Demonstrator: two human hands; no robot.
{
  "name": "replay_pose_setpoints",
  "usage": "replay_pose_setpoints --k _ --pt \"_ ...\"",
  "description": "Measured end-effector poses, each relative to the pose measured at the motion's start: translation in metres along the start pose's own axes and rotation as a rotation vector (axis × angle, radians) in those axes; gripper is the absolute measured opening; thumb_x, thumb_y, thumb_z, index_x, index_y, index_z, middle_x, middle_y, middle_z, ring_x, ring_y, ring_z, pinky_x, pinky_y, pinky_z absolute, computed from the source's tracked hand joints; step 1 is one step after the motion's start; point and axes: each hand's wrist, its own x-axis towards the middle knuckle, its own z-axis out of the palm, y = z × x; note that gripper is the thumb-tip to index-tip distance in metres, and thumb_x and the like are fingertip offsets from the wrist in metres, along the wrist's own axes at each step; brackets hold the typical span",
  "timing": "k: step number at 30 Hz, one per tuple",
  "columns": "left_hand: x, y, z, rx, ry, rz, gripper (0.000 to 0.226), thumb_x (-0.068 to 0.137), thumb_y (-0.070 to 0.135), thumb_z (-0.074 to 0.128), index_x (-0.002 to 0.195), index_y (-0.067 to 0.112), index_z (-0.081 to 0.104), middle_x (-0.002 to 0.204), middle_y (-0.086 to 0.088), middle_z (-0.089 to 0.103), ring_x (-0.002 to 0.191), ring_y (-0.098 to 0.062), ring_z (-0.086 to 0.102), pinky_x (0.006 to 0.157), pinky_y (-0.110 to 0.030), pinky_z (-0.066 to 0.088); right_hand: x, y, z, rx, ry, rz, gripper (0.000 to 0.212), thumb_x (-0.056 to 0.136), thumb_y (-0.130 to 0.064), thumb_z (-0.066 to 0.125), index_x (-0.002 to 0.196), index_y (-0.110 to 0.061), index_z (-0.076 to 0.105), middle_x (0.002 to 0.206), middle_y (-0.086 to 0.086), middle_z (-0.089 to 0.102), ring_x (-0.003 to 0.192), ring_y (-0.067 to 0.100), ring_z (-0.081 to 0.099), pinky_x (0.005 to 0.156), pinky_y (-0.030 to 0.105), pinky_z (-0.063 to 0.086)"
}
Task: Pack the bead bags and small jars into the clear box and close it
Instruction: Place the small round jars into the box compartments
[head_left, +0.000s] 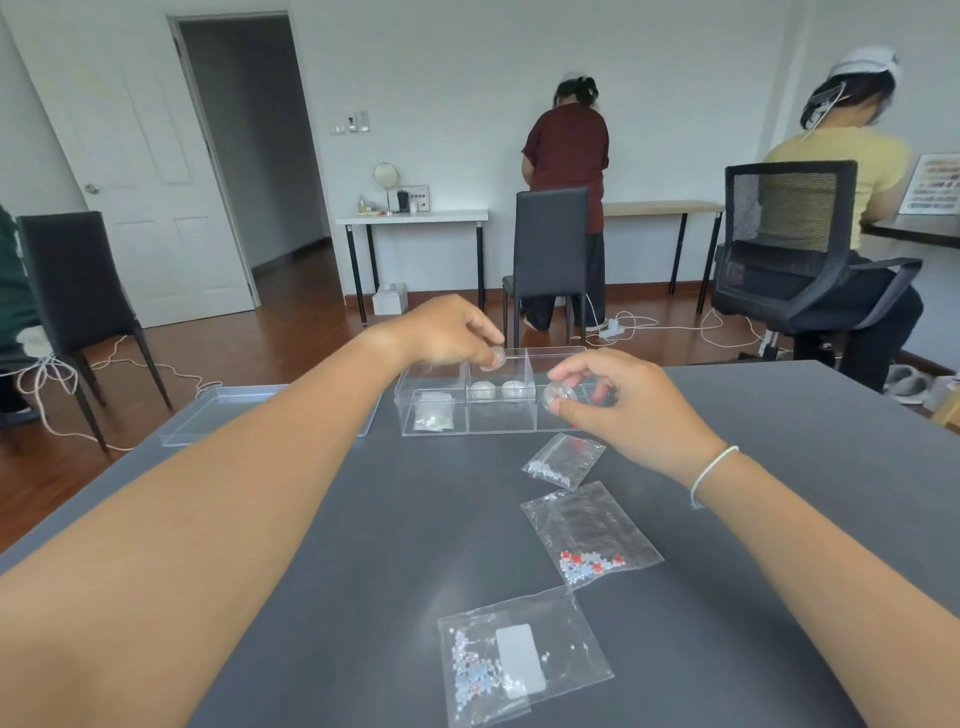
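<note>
The clear box (415, 387) stands open at the far middle of the dark table, split into three compartments. A small bag (432, 417) lies in its left compartment and two small jars (498, 391) sit in the middle one. My left hand (447, 332) holds a small jar (496, 358) above the middle compartment. My right hand (618, 402) grips another small jar (557, 397) over the right compartment. Three bead bags lie on the table nearer me: a small one (563, 461), one with red and white beads (589, 532), and a larger one (519, 657).
The box's clear lid (218, 415) lies flat on the table to the left of the box. Beyond the table are black chairs (78, 301), white cables on the wooden floor, and two persons with their backs turned at other desks.
</note>
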Motion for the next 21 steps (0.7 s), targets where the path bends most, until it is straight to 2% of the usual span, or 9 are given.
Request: replay_pose_setpoints --k 2,6,9,14,15,18,21 --pt "0.009 -0.001 0.005 0.083 -0.066 -0.028 0.025 0.07 0.029 0.074 0.094 0.029 0.068 0.086 0.015 0.063 0.07 -0.002 0.054 0.055 -0.02 0.038 0.001 0.002 0.0 0.008 0.022 0.003 0.021 0.075 -0.028 0.069 0.081 -0.044 0.056 0.085 -0.019 0.057 0.066 0.007 0.045 0.064 0.008 0.038" --pt "0.02 -0.007 0.012 0.196 -0.169 -0.087 0.028 0.068 0.029 0.076 0.095 0.025 0.069 0.087 0.012 0.062 0.09 -0.013 0.056 0.073 -0.023 0.04 0.002 0.004 0.001 0.003 0.04 0.014 0.017 0.075 -0.029 0.068 0.084 -0.04 0.059 0.084 -0.019 0.057 0.064 0.005 0.045 0.064 0.014 0.039" --pt "0.024 -0.01 0.016 0.261 -0.213 -0.103 0.028 0.066 0.03 0.077 0.092 0.026 0.069 0.084 0.014 0.061 0.094 -0.015 0.056 0.083 -0.026 0.039 0.003 0.005 0.001 -0.004 0.036 0.018 0.016 0.076 -0.029 0.068 0.085 -0.038 0.06 0.084 -0.021 0.056 0.063 0.004 0.045 0.063 0.012 0.038" --pt "0.028 -0.003 0.018 0.328 -0.295 -0.112 0.018 0.065 0.027 0.078 0.081 0.029 0.069 0.08 0.018 0.059 0.091 -0.014 0.054 0.08 -0.026 0.04 0.003 0.005 0.0 -0.005 0.04 0.021 0.014 0.076 -0.032 0.068 0.087 -0.037 0.06 0.083 -0.02 0.057 0.062 0.006 0.046 0.064 0.015 0.041" --pt "0.028 -0.001 0.017 0.339 -0.314 -0.117 0.017 0.065 0.028 0.078 0.079 0.03 0.069 0.08 0.019 0.059 0.091 -0.014 0.054 0.078 -0.025 0.041 0.004 0.005 0.0 -0.006 0.042 0.018 0.014 0.076 -0.032 0.068 0.087 -0.036 0.061 0.083 -0.019 0.057 0.062 0.006 0.046 0.064 0.016 0.041" --pt "0.028 0.001 0.016 0.331 -0.347 -0.144 0.017 0.065 0.032 0.078 0.079 0.031 0.068 0.08 0.019 0.058 0.091 -0.014 0.053 0.055 -0.021 0.038 0.003 0.005 0.0 -0.004 0.038 0.016 0.014 0.076 -0.032 0.068 0.088 -0.036 0.061 0.084 -0.019 0.057 0.062 0.007 0.045 0.064 0.017 0.042" --pt "0.03 0.0 0.017 0.319 -0.354 -0.151 0.017 0.066 0.032 0.077 0.079 0.031 0.067 0.084 0.016 0.058 0.095 -0.016 0.053 0.052 -0.02 0.035 0.003 0.006 0.0 0.0 0.031 0.025 0.014 0.076 -0.032 0.068 0.088 -0.036 0.061 0.084 -0.019 0.057 0.062 0.006 0.045 0.066 0.018 0.042"
